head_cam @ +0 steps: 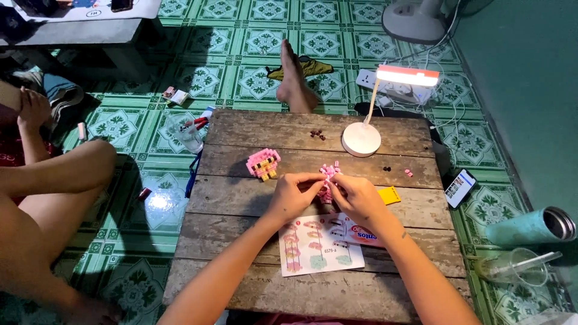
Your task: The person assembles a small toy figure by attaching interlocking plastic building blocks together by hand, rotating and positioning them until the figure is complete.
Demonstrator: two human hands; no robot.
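Instruction sheet: a printed leaflet point(319, 245) lies flat on the near planks of the low wooden table point(241, 265), just under both forearms.
Left hand: the left hand point(293, 194) is curled, thumb and forefinger pinched on the pink brick piece point(327, 180).
Right hand: the right hand point(355, 197) meets it from the other side, fingertips closed on the same piece; which fingers actually press it is hard to tell at this size.
Held piece: small, pink, raised slightly above the table's middle, between the two hands.
Yellow tool: a flat yellow piece point(389, 195) lies just beside the right hand.
Finished figure: a pink and yellow brick figure point(263, 164) stands on the table, left of the hands and apart from them.
Loose bits: a few pink bricks point(409, 173) and dark ones point(317, 134) lie scattered farther back.
Lamp: a white desk lamp point(362, 138), lit, stands on the far planks.
Floor right: a phone point(460, 187) and a teal flask point(530, 225) lie on the green tiles.
Floor far: a bare foot point(293, 78) rests beyond the table.
Other person: their bare knee point(84, 165) is at the left.
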